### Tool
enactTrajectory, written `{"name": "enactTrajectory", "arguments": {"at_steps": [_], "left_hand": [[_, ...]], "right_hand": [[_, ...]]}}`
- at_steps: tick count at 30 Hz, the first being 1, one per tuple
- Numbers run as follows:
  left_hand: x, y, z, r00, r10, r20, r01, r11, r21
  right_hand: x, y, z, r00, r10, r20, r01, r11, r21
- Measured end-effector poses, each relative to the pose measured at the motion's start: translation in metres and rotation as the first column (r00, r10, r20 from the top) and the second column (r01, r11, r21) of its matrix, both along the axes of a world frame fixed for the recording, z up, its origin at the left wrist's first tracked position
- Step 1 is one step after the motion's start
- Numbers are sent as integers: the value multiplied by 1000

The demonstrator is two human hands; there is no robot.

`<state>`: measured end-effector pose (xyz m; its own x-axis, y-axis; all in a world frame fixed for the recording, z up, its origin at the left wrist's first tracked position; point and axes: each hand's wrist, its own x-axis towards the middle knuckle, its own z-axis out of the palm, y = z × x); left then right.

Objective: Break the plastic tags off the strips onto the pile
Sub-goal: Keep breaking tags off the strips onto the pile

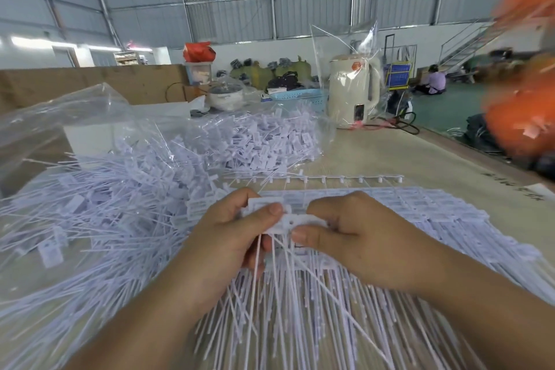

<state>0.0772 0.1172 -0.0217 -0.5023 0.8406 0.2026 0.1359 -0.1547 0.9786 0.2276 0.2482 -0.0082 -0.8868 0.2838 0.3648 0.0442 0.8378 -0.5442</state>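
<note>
The fingers (274,210) of the left hand (231,237) curl round a white plastic tag (265,204), thumb pressed on its flat head, with several thin tails running down through the palm. Just beside it, the right hand (351,237) pinches the neighbouring tag on the strip (303,221), thumb on its near edge and fingers folded over the top. The two hands nearly touch, with the strip held between them above the desk (405,159).

Beneath the hands lies a stack of unbroken strips (420,207), their heads in rows to the right and their long tails fanning toward the camera. A bare runner with short stubs (315,179) lies just beyond the stack. To the left spreads the pile of loose tags (105,213), heads and tails tangled, reaching back into an open clear plastic bag (75,117) that also holds tags.

Farther back on the desk stand a cream kettle (351,90) wrapped in clear film, a pot with a glass lid (225,96), and a blue basket (297,96). Something orange and blurred (519,111) fills the right edge.
</note>
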Motion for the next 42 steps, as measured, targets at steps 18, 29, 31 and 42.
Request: {"name": "enactTrajectory", "arguments": {"at_steps": [18, 29, 31, 42], "left_hand": [[15, 4, -2, 988, -29, 155, 31, 999, -11], [9, 1, 3, 995, 12, 98, -10, 1000, -12], [7, -2, 6, 994, 35, 99, -36, 999, 8], [3, -2, 10, 922, 78, 380, -129, 985, 111]], "right_hand": [[-13, -12, -13, 997, 59, -57, -58, 998, 29], [-6, -12, -4, 998, 65, 1, -65, 998, 22], [-2, -8, -1, 1000, 18, 16, -19, 997, 72], [-4, 1, 5, 818, -375, -437, 339, 927, -161]]}}
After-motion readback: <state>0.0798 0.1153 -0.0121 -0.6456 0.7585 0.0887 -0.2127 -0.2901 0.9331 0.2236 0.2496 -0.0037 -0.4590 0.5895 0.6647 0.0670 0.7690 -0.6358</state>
